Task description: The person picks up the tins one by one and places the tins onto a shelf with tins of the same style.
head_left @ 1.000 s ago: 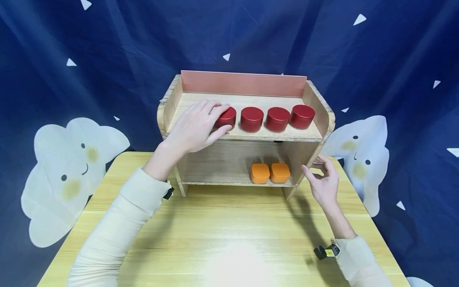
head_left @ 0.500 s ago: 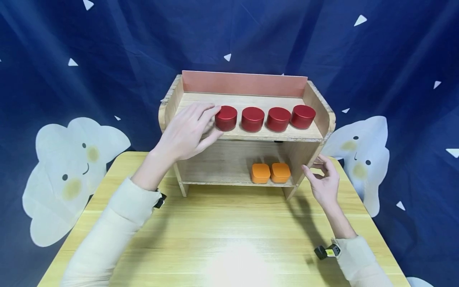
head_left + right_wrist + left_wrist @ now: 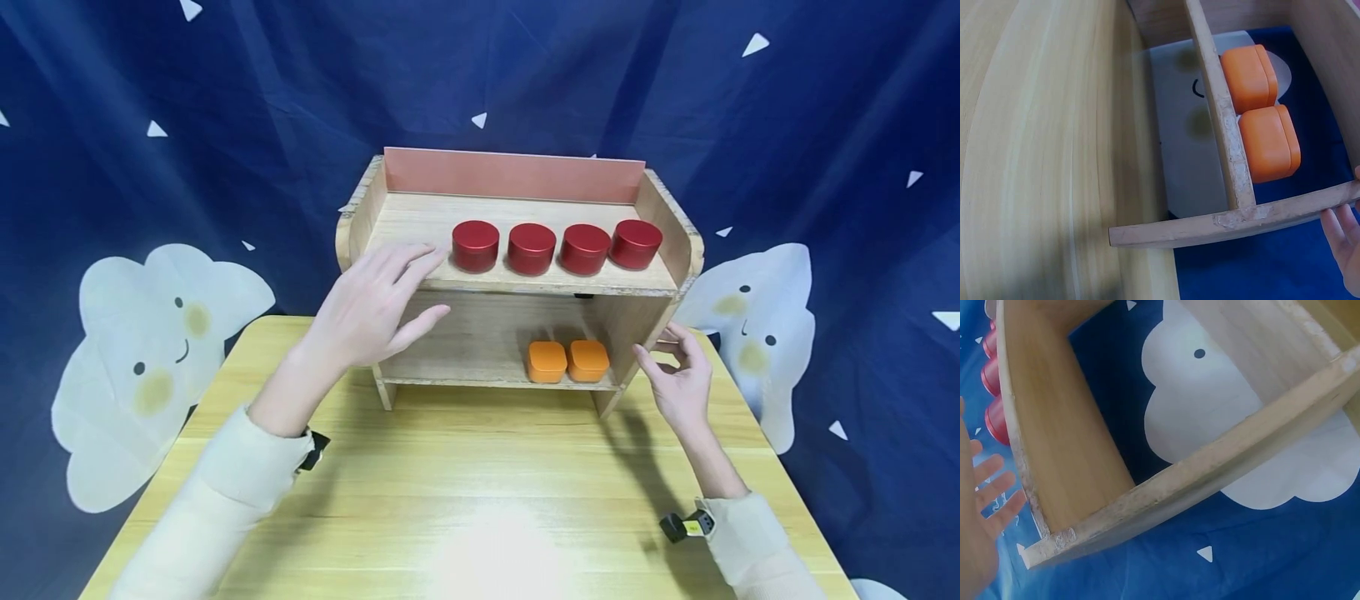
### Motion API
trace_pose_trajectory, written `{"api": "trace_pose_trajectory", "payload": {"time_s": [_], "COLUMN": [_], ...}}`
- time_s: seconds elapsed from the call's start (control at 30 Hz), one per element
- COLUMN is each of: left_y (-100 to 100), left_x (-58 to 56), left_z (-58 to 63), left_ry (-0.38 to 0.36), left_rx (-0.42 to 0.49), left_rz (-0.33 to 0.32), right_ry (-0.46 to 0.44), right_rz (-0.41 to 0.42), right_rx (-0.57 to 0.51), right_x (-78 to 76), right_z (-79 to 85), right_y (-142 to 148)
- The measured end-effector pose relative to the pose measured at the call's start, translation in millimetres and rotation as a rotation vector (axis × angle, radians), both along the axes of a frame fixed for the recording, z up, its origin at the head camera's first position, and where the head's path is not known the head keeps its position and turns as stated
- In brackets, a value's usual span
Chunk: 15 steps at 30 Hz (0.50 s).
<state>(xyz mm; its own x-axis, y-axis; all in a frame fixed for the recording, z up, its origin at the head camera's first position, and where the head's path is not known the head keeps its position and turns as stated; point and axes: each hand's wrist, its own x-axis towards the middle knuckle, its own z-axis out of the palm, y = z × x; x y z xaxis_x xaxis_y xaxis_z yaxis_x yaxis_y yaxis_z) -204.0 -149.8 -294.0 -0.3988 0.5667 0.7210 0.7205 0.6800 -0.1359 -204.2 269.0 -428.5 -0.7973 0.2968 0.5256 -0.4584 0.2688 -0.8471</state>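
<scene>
A small two-tier wooden shelf [image 3: 465, 287] stands on the table. In a row along its top tier sit several round red tins [image 3: 476, 247]. My left hand [image 3: 367, 304] hovers in front of the shelf's top left, fingers extended, apart from the leftmost tin and holding nothing. In the left wrist view its fingers [image 3: 999, 487] show beside the shelf edge. My right hand [image 3: 681, 379] pinches the front edge of the right side panel [image 3: 1297, 209], thumb at the edge and fingers on the outer side. Two orange square boxes [image 3: 547, 362] [image 3: 588, 360] sit at the right of the lower tier.
The light wooden table [image 3: 420, 475] extends in front of the shelf. Behind it hangs a dark blue curtain [image 3: 525, 75] with white triangles and smiling cloud shapes [image 3: 161, 375]. A pinkish back board [image 3: 510, 177] rises along the top tier's rear.
My left hand has let go of the leftmost red tin and drawn back left and down. The tin stays in the row. My right hand has kept its place on the side panel.
</scene>
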Motion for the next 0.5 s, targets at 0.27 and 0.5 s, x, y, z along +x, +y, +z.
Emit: {"api": "trace_pose_trajectory", "payload": {"time_s": [0.27, 0.5], "left_y": [2.3, 0.0], "left_x": [10.7, 20.2], "left_z": [-15.8, -32.8], "left_ry": [0.051, 0.031], "left_rx": [0.024, 0.011], "left_rz": [-0.041, -0.044], "right_ry": [-0.026, -0.006], "right_rz": [-0.006, 0.02], "right_rx": [0.015, 0.011], "right_x": [2.8, 11.0], "right_z": [2.6, 6.2], "right_y": [5.9, 8.4]}}
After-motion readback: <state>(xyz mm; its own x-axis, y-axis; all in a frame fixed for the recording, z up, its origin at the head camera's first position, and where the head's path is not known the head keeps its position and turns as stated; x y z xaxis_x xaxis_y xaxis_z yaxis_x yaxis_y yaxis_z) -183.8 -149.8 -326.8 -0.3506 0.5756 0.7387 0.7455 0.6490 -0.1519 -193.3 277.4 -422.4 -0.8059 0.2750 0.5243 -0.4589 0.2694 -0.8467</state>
